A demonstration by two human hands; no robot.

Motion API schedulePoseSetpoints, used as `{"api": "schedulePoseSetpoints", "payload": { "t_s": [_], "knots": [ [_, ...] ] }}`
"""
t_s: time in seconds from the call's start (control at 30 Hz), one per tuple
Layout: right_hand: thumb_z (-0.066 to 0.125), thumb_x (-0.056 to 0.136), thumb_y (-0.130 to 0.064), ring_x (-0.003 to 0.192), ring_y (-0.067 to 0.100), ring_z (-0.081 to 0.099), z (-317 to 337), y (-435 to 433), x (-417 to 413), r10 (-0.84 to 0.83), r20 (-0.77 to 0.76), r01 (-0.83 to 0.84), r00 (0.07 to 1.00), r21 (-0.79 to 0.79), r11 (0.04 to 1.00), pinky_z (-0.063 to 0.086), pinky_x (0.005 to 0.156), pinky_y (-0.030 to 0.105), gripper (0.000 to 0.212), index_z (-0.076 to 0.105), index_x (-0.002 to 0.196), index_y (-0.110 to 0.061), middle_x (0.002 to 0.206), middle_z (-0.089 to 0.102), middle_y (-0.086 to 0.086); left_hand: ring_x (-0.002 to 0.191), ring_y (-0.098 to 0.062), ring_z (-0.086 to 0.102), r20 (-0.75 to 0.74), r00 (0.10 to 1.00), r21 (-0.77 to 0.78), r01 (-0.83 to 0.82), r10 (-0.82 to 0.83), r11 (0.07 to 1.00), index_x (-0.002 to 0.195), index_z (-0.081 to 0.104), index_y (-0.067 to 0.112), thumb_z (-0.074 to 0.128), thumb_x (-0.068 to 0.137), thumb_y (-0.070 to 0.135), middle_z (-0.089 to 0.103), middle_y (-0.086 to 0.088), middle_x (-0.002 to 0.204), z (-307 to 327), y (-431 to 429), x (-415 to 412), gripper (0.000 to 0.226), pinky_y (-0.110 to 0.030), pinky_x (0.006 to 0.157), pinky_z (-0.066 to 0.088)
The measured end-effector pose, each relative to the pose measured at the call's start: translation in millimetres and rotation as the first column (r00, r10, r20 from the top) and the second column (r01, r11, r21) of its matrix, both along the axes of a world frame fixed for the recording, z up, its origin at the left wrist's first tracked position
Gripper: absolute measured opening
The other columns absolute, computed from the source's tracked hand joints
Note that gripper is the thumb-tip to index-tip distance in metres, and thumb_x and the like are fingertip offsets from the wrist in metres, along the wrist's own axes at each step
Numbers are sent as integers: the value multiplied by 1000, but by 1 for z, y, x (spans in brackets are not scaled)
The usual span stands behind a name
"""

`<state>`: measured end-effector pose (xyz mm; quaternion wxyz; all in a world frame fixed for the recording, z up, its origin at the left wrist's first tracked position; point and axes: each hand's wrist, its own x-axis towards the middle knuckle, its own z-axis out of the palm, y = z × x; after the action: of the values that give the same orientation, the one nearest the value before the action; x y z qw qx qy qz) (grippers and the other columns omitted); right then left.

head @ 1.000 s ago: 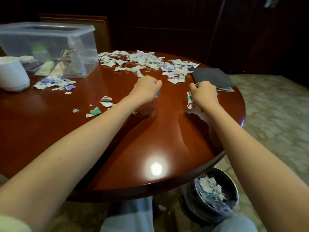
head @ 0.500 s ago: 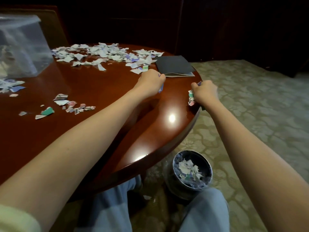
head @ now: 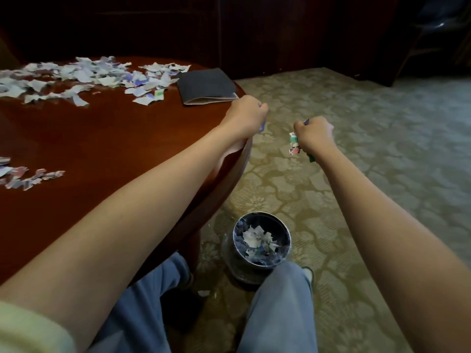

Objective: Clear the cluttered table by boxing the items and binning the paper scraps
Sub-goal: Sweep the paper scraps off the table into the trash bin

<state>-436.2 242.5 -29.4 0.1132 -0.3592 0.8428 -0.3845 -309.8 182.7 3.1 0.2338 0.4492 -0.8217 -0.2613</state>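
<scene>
The right hand (head: pixel 312 135) is closed in a fist around a bunch of paper scraps (head: pixel 293 143). White, green and red pieces stick out on the side of the fist that faces the other hand, and one dark tip shows above the knuckles. This hand is in the air over the carpet (head: pixel 369 154), outside the table edge.

The left hand (head: pixel 246 118) is also closed in a fist. It is just beside the right hand, not touching it, and it is at the rim of the table (head: pixel 114 138). A blue scrap (head: pixel 262 127) shows under its curled fingers, so this hand grips paper too. How much paper is inside it, I cannot tell.

Below the two hands and nearer to the person, the bin (head: pixel 262 214) stands upright on the carpet, just beyond the right knee (head: pixel 280 289). It is round and open at the top, and it already holds a heap of torn paper (head: pixel 257 239).

Just beyond the left hand a dark notebook (head: pixel 206 89) lies flat on the table, near the edge. To the left of this notebook, and farther from the hands, a big spread of scraps (head: pixel 84 77) covers the far part of the table. A small row of scraps (head: pixel 28 178) lies well to the left of the left forearm.

Under the left forearm, one white bit of paper (head: pixel 204 293) lies on the floor between the legs. The legs are in blue trousers, and a pale sleeve (head: pixel 25 329) covers the upper part of the left arm.
</scene>
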Motion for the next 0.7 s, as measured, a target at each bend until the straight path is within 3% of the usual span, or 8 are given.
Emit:
{"api": "schedulePoseSetpoints", "payload": {
  "t_s": [0.07, 0.17, 0.23, 0.3, 0.37, 0.43, 0.6, 0.7],
  "knots": [
    [40, 92, -16, 49, 19, 34, -8, 3, -11, -18, 1, 18, 1000, 13, 1000, 34, 51, 28, 39, 35, 54, -11, 59, 38, 5, 63, -24, 37, -9, 1000, 10, 25, -25, 1000, 50, 33, 14, 37, 96, 19, 35, -3, 55, 0, 6, -14, 46, -31, 47, 26],
    [41, 91, -16, 50, 18, 31, -20, 5, -26, -42, -2, 42, 999, 42, 998, 28, 48, 25, 38, 35, 54, -11, 57, 35, 6, 49, -16, 28, -13, 999, 31, 53, -53, 998, 47, 33, 14, 37, 96, 16, 33, -4, 52, -1, 15, -34, 49, -22, 39, 23],
    [41, 91, -16, 50, 20, 30, -29, 6, -35, -48, 7, 48, 999, 73, 996, 26, 47, 24, 38, 33, 54, -11, 57, 34, 6, 49, -20, 33, -1, 997, 51, 76, -76, 996, 49, 33, 12, 36, 97, 16, 39, -8, 52, -7, 20, -48, 49, -19, 34, 23],
    [41, 90, -16, 54, 25, 32, -40, 5, -42, -58, 17, 56, 998, 99, 994, 31, 52, 26, 37, 33, 54, -12, 60, 35, 8, 67, -39, 46, 4, 996, 75, 83, -84, 994, 54, 41, 8, 35, 97, 17, 52, -20, 66, -18, 23, -61, 45, -27, 48, 33],
    [41, 90, -18, 67, 27, 39, -52, 4, -49, -84, 17, 81, 996, 132, 988, 33, 60, 28, 37, 31, 54, -14, 71, 40, 14, 91, -42, 55, 7, 998, 107, 63, -64, 992, 79, 61, -5, 35, 98, 19, 63, -25, 92, -33, 21, -73, 40, -35, 66, 43],
    [41, 91, -18, 77, 26, 39, -66, 4, -55, -98, 21, 93, 995, 155, 983, 32, 63, 28, 38, 30, 55, -14, 82, 42, 16, 106, -40, 56, 20, 999, 147, 41, -44, 988, 103, 62, -10, 34, 97, 20, 62, -27, 112, -52, 19, -83, 40, -38, 82, 46],
    [41, 94, -17, 80, 24, 41, -108, 0, -61, -92, 50, 78, 995, 228, 970, 33, 67, 27, 34, 38, 61, -7, 85, 44, 17, 107, -38, 56, 129, 991, 199, 14, -40, 980, 105, 67, -3, 35, 96, 21, 63, -24, 114, -102, 9, -93, 41, -31, 76, 41],
    [41, 94, -18, 79, 24, 42, -135, -7, -58, -88, 92, 61, 992, 268, 961, 33, 69, 27, 40, 32, 56, -10, 77, 45, 17, 108, -38, 56, 194, 980, 218, 8, -51, 976, 105, 67, -5, 34, 98, 18, 63, -24, 112, -130, 3, -92, 40, -33, 78, 42]
  ]
}}
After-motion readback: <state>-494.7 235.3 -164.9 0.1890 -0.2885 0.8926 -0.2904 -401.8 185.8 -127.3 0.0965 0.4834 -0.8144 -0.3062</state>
